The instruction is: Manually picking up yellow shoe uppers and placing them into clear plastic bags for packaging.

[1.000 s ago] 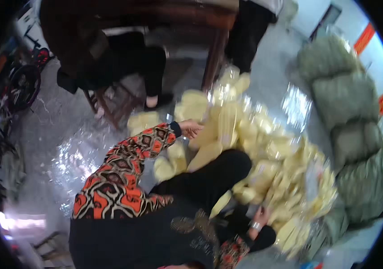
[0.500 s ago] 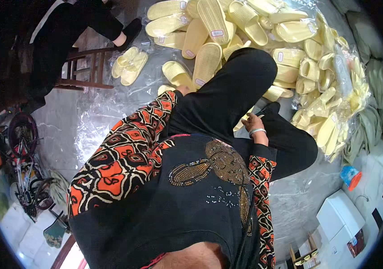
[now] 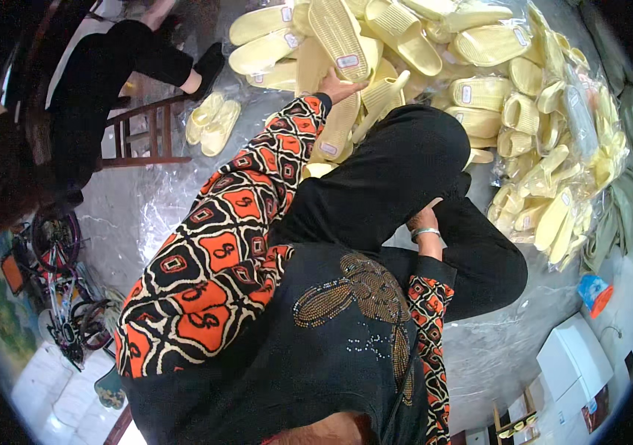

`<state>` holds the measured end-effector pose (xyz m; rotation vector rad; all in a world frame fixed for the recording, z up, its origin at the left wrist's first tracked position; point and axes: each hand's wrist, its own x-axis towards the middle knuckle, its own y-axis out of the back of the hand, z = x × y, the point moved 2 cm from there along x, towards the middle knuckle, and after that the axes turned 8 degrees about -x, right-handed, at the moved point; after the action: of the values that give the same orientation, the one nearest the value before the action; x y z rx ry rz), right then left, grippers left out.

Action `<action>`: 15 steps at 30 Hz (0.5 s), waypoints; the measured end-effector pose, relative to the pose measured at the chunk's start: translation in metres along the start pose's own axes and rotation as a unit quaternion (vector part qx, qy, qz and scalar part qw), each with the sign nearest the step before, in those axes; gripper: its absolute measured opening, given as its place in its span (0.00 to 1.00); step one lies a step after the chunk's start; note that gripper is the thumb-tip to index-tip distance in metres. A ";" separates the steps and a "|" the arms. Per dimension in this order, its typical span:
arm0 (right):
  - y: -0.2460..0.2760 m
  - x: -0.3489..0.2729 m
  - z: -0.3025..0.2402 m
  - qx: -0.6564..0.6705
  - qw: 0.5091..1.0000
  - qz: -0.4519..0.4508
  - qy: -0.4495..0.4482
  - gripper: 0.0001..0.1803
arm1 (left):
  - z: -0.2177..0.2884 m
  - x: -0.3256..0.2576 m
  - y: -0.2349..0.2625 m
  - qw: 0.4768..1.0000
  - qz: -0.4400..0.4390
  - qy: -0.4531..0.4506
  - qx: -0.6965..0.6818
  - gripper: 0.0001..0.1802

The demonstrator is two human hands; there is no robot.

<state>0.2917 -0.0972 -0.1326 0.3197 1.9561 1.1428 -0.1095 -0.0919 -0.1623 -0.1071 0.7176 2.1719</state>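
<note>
My left hand reaches forward into a heap of pale yellow slippers. Its thumb and fingers are apart at the lower end of a sole-up slipper with a small white label. Another ribbed slipper lies just below this hand, partly behind the patterned sleeve. My right hand, with a bracelet at the wrist, is low between my black-trousered legs. Its thumb points upward, while the other fingers are mostly hidden, so whatever they hold does not show.
Bagged slippers spread along the right. A wrapped pair lies on the grey floor at left, near a wooden chair and another person's leg. Farther out are a bicycle, a blue-and-red bucket and a white cabinet.
My left hand has moved forward from beside my knee onto the heap. My right hand has turned and dropped slightly between my legs; the yellow slipper beside it is out of sight.
</note>
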 end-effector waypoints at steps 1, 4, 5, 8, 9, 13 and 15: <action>0.010 0.002 -0.022 0.033 0.997 -0.044 -0.055 0.16 | -0.015 0.004 0.004 0.997 0.019 0.070 -0.023 0.61; 0.015 0.007 -0.036 0.065 0.986 -0.108 -0.107 0.17 | -0.021 0.007 0.003 0.983 0.100 0.126 -0.086 0.52; 0.017 0.013 -0.040 0.104 0.990 -0.069 -0.071 0.18 | -0.019 0.008 0.008 0.979 0.071 0.089 -0.167 0.45; 0.021 0.025 -0.035 0.186 0.980 -0.008 -0.067 0.25 | 0.007 0.008 -0.013 0.964 0.011 0.046 -0.263 0.23; 0.025 0.035 -0.042 0.220 0.971 -0.038 -0.082 0.24 | -0.002 0.003 -0.008 0.939 0.001 0.138 -0.315 0.20; -0.001 0.060 -0.020 0.175 0.967 -0.002 -0.188 0.24 | 0.004 -0.011 0.005 0.896 -0.043 0.165 -0.411 0.14; -0.011 0.057 -0.011 0.192 0.948 -0.061 -0.246 0.33 | 0.019 -0.033 0.004 0.904 -0.052 0.158 -0.394 0.16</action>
<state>0.2496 -0.0777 -0.1690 0.6168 1.7034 0.5251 -0.0879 -0.1065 -0.1350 -0.9106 -0.0505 2.2333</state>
